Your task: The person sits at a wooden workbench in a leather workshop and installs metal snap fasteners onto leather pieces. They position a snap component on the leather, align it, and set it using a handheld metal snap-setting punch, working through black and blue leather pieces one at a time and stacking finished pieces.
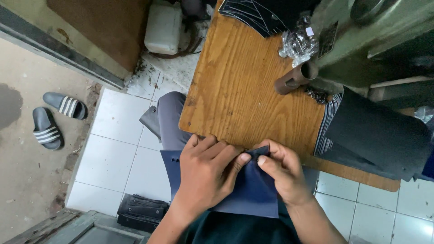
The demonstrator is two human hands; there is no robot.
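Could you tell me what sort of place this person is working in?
Probably a small garment workshop: both hands pinch navy fabric at a worn wooden table, beside a green machine and stacked dark cloth pieces.

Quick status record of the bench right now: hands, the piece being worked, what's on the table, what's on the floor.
left hand: pinching the top edge of the navy fabric piece, fingers curled over it
right hand: pinching the same edge, fingertips meeting the left hand's
fabric position: at the near edge of the wooden table, over the lap
on table: brown metal tube, clear plastic bag of small parts, stack of dark fabric pieces
on floor: pair of striped slippers, white jerrycan, dark bundle
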